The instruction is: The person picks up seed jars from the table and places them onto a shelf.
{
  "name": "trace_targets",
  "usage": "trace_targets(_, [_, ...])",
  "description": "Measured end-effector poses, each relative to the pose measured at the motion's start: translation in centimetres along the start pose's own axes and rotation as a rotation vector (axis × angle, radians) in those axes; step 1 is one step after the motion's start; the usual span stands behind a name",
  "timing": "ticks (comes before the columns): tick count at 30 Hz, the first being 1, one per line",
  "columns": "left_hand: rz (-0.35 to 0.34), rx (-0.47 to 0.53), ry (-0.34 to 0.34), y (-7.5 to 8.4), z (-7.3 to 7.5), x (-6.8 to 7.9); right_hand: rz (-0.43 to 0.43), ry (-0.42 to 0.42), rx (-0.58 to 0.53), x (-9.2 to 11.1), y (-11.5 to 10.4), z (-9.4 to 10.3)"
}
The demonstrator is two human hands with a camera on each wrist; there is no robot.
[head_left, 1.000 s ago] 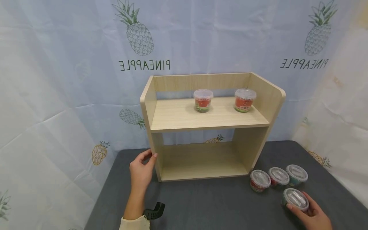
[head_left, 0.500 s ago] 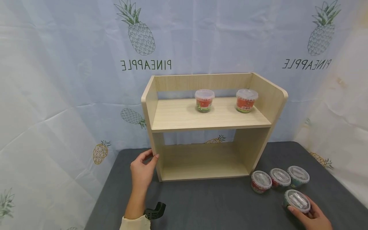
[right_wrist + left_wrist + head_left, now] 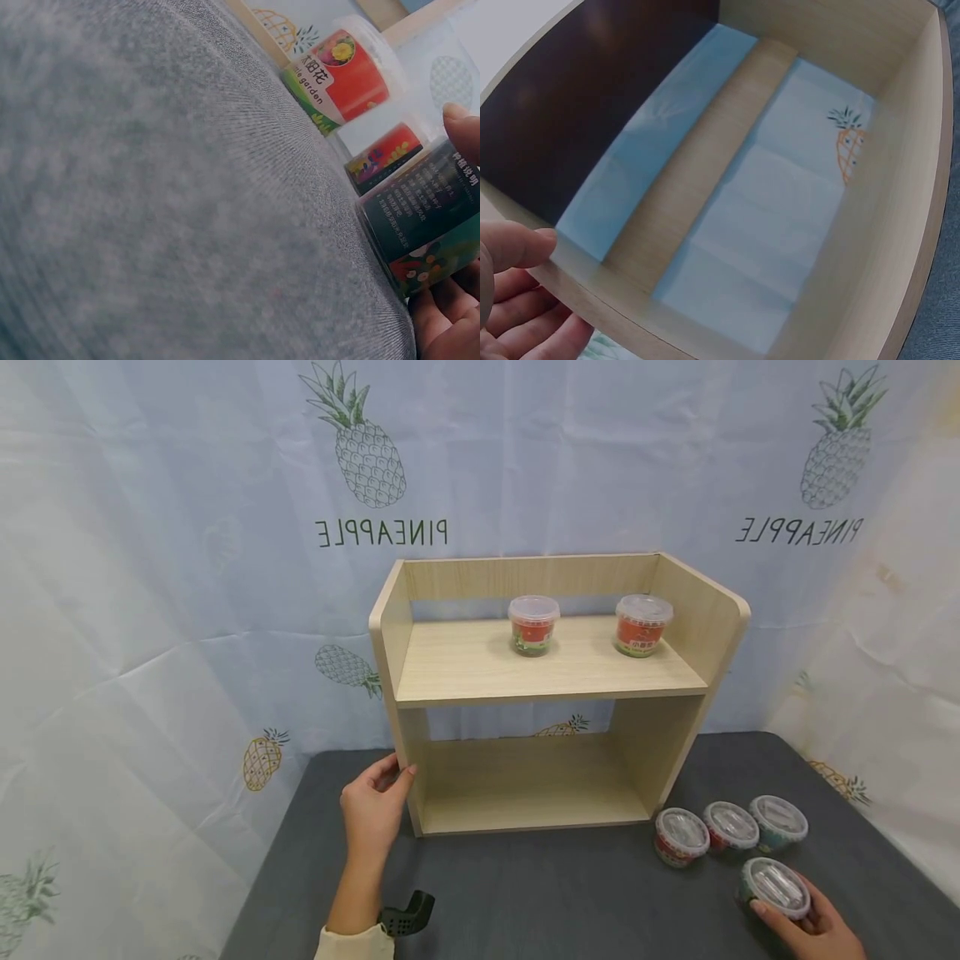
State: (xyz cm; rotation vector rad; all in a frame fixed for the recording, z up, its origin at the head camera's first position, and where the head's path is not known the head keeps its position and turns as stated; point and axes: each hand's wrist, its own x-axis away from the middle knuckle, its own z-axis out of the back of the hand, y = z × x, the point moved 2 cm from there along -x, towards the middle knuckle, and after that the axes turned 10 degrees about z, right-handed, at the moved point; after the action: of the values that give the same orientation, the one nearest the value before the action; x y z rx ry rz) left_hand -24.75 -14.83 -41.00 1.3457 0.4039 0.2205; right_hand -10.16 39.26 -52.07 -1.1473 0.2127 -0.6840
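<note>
A two-tier light wooden shelf unit point(image 3: 551, 681) stands on the dark table. My left hand point(image 3: 371, 810) pinches the front edge of its left side panel. In the left wrist view the thumb lies on the panel's inner face, the fingers beneath on the outer face. At the lower right of the head view my right hand point(image 3: 817, 928) grips a round lidded plastic tub point(image 3: 776, 887) by its right side. The right wrist view shows that tub's dark green printed label point(image 3: 424, 206) between thumb and fingers; the tub's base sits close over the grey cloth.
Just beyond the held tub are three more: a red one point(image 3: 681, 837) by the shelf's right front corner, another red one point(image 3: 731, 827) and a teal one point(image 3: 778, 822). Two red-labelled tubs, one mid-shelf point(image 3: 534, 628) and one at right point(image 3: 642, 628), stand on the upper tier.
Both hands keep their hold and the tubs stay where they are. The whole head view has shifted slightly; otherwise nothing visibly differs.
</note>
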Motion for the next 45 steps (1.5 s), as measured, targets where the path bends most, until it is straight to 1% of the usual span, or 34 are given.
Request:
trace_targets(4, [0.0,0.003,-0.002,0.01,0.03,0.01,0.004,-0.009,0.008,-0.08,0.07,-0.03])
trace_targets(10, [-0.006,-0.007,0.003,-0.02,-0.04,-0.02,0.005,0.012,0.005,-0.19,0.31,-0.14])
trace_targets(15, [-0.004,-0.004,-0.001,-0.03,-0.08,-0.04,0.012,0.025,0.025,-0.23,0.39,-0.19])
trace_targets(20, [0.0,0.009,-0.013,-0.04,-0.11,-0.06,0.038,0.044,0.03,-0.18,0.35,-0.3])
trace_targets(26, [0.004,0.015,-0.023,0.04,-0.1,-0.04,0.084,0.038,0.109,-0.07,0.34,-0.32])
trace_targets(28, [0.006,0.017,-0.023,0.05,-0.1,-0.04,0.078,0.039,0.145,-0.06,0.39,-0.26])
trace_targets(33, [0.008,0.016,-0.018,0.02,-0.08,-0.05,0.046,0.039,0.195,-0.01,0.38,-0.09])
trace_targets(40, [0.015,0.008,-0.019,-0.09,-0.02,-0.05,0.041,0.038,0.196,0.15,0.13,-0.09])
trace_targets(45, [0.023,-0.002,-0.026,-0.12,0.0,-0.02,0.033,0.063,0.15,0.34,0.17,-0.26])
